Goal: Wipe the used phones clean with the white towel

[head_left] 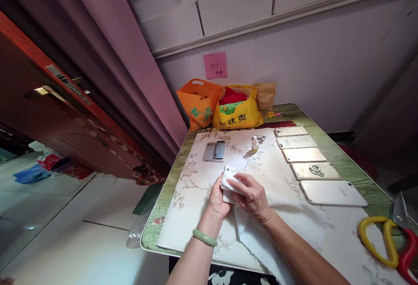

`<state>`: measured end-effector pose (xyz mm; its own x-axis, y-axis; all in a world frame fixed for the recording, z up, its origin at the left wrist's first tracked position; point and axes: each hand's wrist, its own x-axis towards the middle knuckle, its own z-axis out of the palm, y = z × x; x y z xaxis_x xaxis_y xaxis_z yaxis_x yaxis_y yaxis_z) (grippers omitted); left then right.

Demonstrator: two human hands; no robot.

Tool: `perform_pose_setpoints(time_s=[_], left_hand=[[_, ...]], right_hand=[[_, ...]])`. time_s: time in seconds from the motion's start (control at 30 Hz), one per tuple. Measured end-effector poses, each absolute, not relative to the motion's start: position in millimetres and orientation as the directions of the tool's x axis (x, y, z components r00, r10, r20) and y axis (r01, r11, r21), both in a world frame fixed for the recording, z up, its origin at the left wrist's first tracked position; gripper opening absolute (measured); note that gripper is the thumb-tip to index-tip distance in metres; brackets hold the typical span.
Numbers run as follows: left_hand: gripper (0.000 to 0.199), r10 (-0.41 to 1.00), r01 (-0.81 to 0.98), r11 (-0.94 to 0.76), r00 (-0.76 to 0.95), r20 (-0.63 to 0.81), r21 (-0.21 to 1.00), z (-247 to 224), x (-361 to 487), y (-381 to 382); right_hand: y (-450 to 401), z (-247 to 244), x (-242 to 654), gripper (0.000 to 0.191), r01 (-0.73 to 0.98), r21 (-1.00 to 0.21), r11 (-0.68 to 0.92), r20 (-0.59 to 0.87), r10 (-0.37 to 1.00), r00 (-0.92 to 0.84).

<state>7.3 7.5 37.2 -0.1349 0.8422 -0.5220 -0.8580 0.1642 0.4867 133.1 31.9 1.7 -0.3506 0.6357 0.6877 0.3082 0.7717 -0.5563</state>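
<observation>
Near edge, ~6 o'clock on the table [359, 154]: left hand [217, 200] w/ green bangle [204, 237] is clenched round a white phone [229, 176], and right hand [253, 198] presses a white cloth [281, 228] onto it, fingers grasping the fabric; looks like the wiping step, mid-way thru. Next move prob. calls for a steady left grip while the cloth covers the rest of the phone. Further out: 2 grey phones [214, 151] at 11 o'clock, small bottle [254, 144] at 12, row of 5 phones [310, 163] at 1–2, scissors [388, 241] at 4, bags [222, 106] far edge.
</observation>
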Motion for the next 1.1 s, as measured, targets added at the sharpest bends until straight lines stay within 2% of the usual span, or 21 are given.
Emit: perform_pose_setpoints(time_s=[0.1, 0.23, 0.3, 0.4, 0.5, 0.57, 0.63, 0.77, 0.87, 1.0, 1.1], left_hand=[[0.024, 0.874, -0.814, 0.224, -0.075, -0.48, 0.536, 35.8, 10.6, 3.2], [0.051, 0.937, -0.576, 0.222, -0.096, -0.335, 0.786, 44.7, 5.1, -3.8], [0.059, 0.952, -0.438, 0.217, -0.104, -0.289, 0.872, 50.0, -0.7, -6.4], [0.05, 0.961, -0.32, 0.217, -0.097, -0.26, 0.922, 54.9, -8.0, -8.8], [0.044, 0.964, -0.308, 0.233, -0.055, -0.262, 0.923, 56.4, -10.1, -9.6], [0.048, 0.963, -0.344, 0.227, -0.058, -0.262, 0.911, 56.6, -9.0, -8.7], [0.053, 0.958, -0.384, 0.196, -0.122, -0.261, 0.902, 56.0, -7.3, -6.6], [0.05, 0.904, -0.465, 0.25, -0.203, -0.377, 0.849, 48.9, -7.1, -1.6], [0.052, 0.858, -0.521, 0.326, -0.187, -0.478, 0.789, 38.7, -10.1, 0.0], [0.041, 0.854, -0.607, 0.292, -0.181, -0.487, 0.739, 29.3, -14.9, 0.7], [0.03, 0.86, -0.667, 0.256, -0.173, -0.48, 0.699, 28.5, -18.5, 2.7]], right_hand=[[44.0, -1.5, 136.0, 0.04, 0.387, -0.683, 0.619, 0.611, 0.775, -0.161], [64.0, -0.9, 143.8, 0.03, 0.219, -0.888, 0.405, 0.429, 0.9, 0.075], [68.6, 2.5, 148.2, 0.029, 0.12, -0.917, 0.381, 0.392, 0.916, 0.087], [67.2, 8.5, 151.9, 0.031, 0.049, -0.858, 0.511, 0.505, 0.858, -0.093], [64.0, 9.0, 151.4, 0.036, 0.159, -0.815, 0.557, 0.519, 0.824, -0.226], [64.1, 5.6, 149.9, 0.037, 0.283, -0.825, 0.49, 0.454, 0.871, -0.185], [65.2, 1.7, 148.2, 0.036, 0.323, -0.841, 0.433, 0.421, 0.9, -0.111], [63.0, 0.7, 144.7, 0.034, 0.228, -0.849, 0.477, 0.487, 0.873, -0.011], [56.1, 4.6, 141.9, 0.037, 0.145, -0.81, 0.569, 0.568, 0.821, -0.05], [48.6, 6.3, 139.4, 0.043, 0.137, -0.765, 0.629, 0.611, 0.777, -0.152], [48.3, 3.5, 138.7, 0.044, 0.169, -0.759, 0.629, 0.609, 0.778, -0.158]])
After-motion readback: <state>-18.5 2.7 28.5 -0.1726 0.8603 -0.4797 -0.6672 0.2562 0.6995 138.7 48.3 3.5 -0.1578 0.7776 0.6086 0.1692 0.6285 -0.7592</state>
